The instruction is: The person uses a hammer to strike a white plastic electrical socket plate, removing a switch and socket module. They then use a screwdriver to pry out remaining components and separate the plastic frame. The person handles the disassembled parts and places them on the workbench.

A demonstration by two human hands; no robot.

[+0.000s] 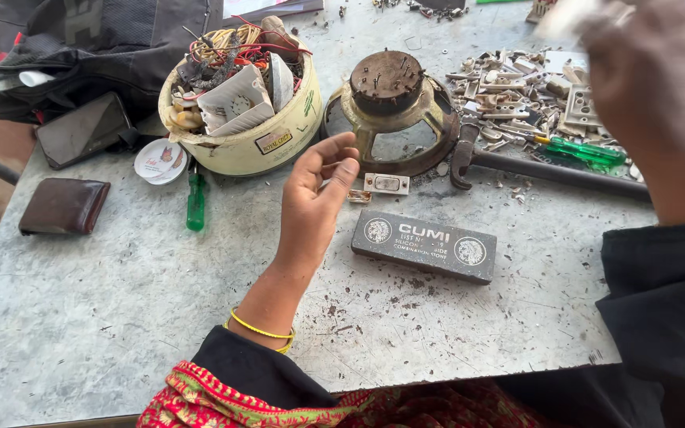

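Note:
My left hand hovers over the grey metal table, fingers loosely curled and apart, holding nothing. Just beyond its fingertips lie a small white switch part and a tiny brass piece. A dark rectangular sharpening stone lies to the right of the wrist. My right hand is raised at the upper right, blurred; something pale shows at its fingers, but I cannot tell what. Behind the left hand sits a round rusty speaker frame.
A cream tub full of wires and parts stands at the back, with a green-handled screwdriver by it. A hammer, another green screwdriver and several switch pieces lie at right. A brown wallet, phone, dark bag at left.

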